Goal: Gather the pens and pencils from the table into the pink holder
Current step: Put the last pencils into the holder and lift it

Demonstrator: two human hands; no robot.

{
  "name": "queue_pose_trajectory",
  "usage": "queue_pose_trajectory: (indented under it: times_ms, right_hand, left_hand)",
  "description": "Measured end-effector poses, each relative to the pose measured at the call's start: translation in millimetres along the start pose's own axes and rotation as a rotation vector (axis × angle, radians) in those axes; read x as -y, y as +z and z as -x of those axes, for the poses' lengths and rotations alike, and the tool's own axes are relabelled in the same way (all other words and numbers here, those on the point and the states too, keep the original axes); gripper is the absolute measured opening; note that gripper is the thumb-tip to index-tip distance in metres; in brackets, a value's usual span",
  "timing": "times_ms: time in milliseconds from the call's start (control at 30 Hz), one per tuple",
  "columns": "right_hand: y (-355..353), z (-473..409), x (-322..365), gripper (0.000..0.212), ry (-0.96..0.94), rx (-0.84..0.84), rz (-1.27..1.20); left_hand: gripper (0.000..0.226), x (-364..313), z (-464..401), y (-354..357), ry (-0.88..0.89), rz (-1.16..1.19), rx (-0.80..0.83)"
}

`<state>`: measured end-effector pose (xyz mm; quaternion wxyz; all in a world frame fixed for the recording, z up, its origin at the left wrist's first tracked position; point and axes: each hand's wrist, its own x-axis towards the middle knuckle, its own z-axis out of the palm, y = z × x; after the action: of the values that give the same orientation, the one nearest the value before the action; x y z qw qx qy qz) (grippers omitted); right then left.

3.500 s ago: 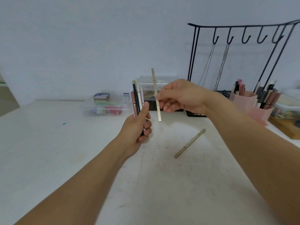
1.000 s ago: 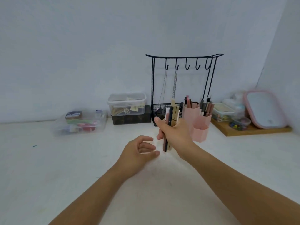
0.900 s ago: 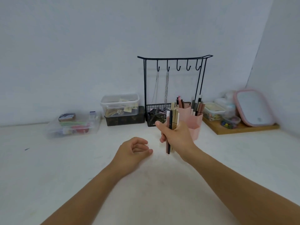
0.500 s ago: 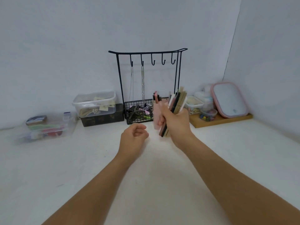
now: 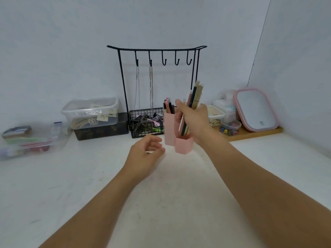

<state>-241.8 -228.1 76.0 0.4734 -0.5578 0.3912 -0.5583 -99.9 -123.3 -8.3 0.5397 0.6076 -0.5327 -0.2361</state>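
- My right hand (image 5: 194, 119) grips a bundle of slim black, tan and pink pens and pencils (image 5: 192, 102), tips angled into the low front cell of the pink hexagonal plastic holder (image 5: 184, 144) at the table's far side.
- My left hand (image 5: 146, 153) hovers near the holder, loosely curled, holding nothing.
- The white tabletop (image 5: 161, 194) shows no stray pens; only the drop remains, I judge.

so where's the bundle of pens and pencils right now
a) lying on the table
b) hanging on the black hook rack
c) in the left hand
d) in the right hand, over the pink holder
d: the right hand grips the bundle of pens and pencils over the pink holder; the left hand is empty.
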Motion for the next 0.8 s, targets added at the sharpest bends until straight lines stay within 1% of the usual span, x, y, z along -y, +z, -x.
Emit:
queue_pose_trajectory:
  times_ms: [133, 233, 300, 333, 367, 433, 500, 533, 567, 633, 700, 800]
  right_hand:
    - [7, 10, -6, 0.028, -0.05, 0.029, 0.084]
    - [11, 13, -12, 0.039, 0.021, 0.057, 0.021]
    - [11, 15, -15, 0.041, 0.084, 0.087, -0.034]
    - [12, 16, -14, 0.038, 0.105, 0.111, -0.064]
    - [14, 18, -13, 0.034, 0.116, 0.141, -0.105]
    - [19, 25, -11, 0.026, 0.125, 0.201, -0.135]
    - [29, 36, -10, 0.023, 0.133, 0.259, -0.126]
    - [36, 44, -10, 0.023, 0.14, 0.288, -0.122]
    - [41, 49, -11, 0.025, 0.14, 0.307, -0.112]
    - [49, 59, -9, 0.027, 0.125, 0.321, -0.083]
    - [51, 64, -6, 0.027, 0.106, 0.3, -0.094]
    - [48, 61, 2, 0.025, 0.089, 0.243, -0.173]
  left_hand:
    - [0.019, -2, 3, 6, 0.06, -0.083, 0.033]
    - [0.02, -2, 6, 6, 0.084, -0.086, 0.026]
    - [0.025, -5, 7, 5, 0.082, -0.075, -0.005]
    - [0.033, -7, 7, 4, 0.081, -0.07, -0.034]
    - [0.045, -8, 8, 3, 0.084, -0.062, -0.068]
    - [0.082, -8, 10, 0, 0.097, -0.029, -0.115]
    - [0.122, -8, 10, -5, 0.083, -0.006, -0.084]
    - [0.137, -9, 12, -9, 0.072, 0.002, -0.045]
    - [0.147, -11, 13, -10, 0.069, 0.011, -0.011]
    - [0.152, -14, 15, -15, 0.07, 0.01, -0.016]
    - [0.149, -13, 16, -19, 0.088, 0.017, -0.041]
    - [0.142, -12, 15, -21, 0.107, 0.05, -0.035]
